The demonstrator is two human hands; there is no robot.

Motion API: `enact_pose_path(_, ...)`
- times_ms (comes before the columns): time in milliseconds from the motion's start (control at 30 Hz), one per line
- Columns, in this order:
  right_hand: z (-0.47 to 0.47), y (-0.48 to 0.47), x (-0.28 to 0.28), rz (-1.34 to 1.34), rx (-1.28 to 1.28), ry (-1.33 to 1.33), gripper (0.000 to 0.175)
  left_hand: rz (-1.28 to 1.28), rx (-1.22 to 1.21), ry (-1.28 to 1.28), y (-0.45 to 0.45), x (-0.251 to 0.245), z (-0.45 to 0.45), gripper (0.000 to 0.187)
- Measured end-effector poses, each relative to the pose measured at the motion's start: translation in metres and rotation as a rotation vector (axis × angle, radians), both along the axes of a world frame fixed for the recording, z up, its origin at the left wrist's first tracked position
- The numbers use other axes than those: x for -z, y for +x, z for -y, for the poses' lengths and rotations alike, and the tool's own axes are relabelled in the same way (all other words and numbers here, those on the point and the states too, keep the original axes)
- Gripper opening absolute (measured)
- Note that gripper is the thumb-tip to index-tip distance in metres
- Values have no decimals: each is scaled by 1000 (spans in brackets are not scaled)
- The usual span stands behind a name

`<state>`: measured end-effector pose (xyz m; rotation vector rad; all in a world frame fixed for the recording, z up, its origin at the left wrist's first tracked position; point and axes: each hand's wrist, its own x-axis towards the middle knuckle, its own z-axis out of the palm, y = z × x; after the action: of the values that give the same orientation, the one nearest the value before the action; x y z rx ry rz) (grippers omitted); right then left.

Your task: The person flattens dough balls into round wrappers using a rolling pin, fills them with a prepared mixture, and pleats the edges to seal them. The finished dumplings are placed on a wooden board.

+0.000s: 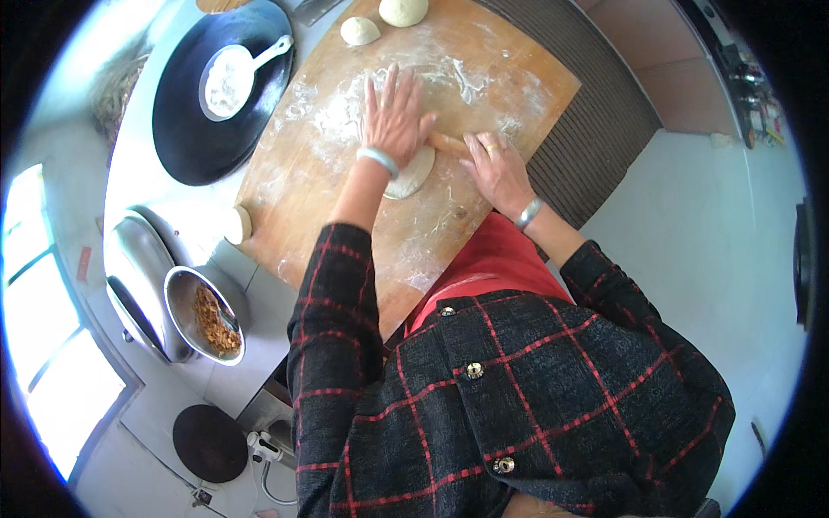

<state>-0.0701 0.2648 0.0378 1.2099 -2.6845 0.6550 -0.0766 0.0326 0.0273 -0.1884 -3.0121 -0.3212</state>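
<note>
A pale, flattened round of dough lies on the floured wooden board, partly covered by my left hand and wrist. My left hand is palm down above the dough's far edge, its fingers stretched out and apart. What lies beneath that palm is hidden. A wooden rolling pin runs from beside my left thumb to my right hand, which grips its near end. Loose white flour is scattered around my left fingers.
Dough pieces sit at the board's far end, another by its left edge. A black pan holds a white scoop of flour. Left stands a metal bowl of brown filling, beside a metal lid.
</note>
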Motion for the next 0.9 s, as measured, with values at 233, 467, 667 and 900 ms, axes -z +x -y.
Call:
enact_pose_path(233, -19, -33, -1, 185, 155, -190, 33, 49, -267, 385, 25, 5, 30, 27)
enact_pose_path(467, 5, 28, -12, 365, 33, -198, 36, 203, -629, 485, 108, -12, 29, 39)
enact_pose_path(667, 20, 56, -4, 163, -21, -19, 47, 159, -148, 104, 104, -9, -6, 77)
enact_pose_path(900, 17, 10, 7, 148, 1, -36, 46, 30, 57, 30, -18, -2, -3, 76)
